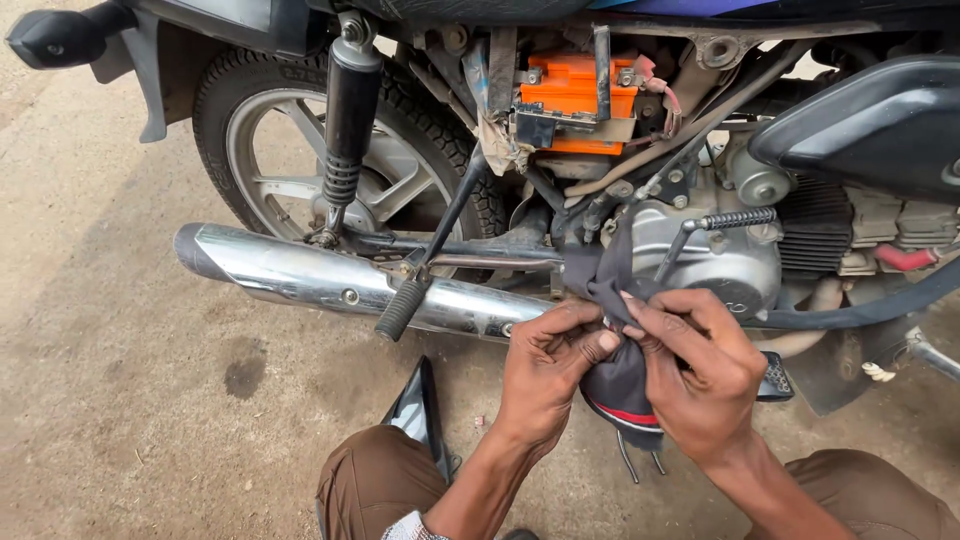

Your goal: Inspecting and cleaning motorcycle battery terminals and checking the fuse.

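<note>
Rear wheel point(300, 150) and shock absorber point(350, 110) at the motorcycle's left end; chrome exhaust point(330, 280) runs low along it, kick-starter lever point(425, 265) crossing in front. Orange battery point(570, 95) sits exposed up in the frame. Below the engine casing point(720, 255), left hand point(545, 375) and right hand point(695, 370) both pinch a dark cloth with red trim point(615, 385), fingertips closed on its upper fold. Step in hand, likely: bunching the cloth. Next move calls for a firm grip and a clear reach.
</note>
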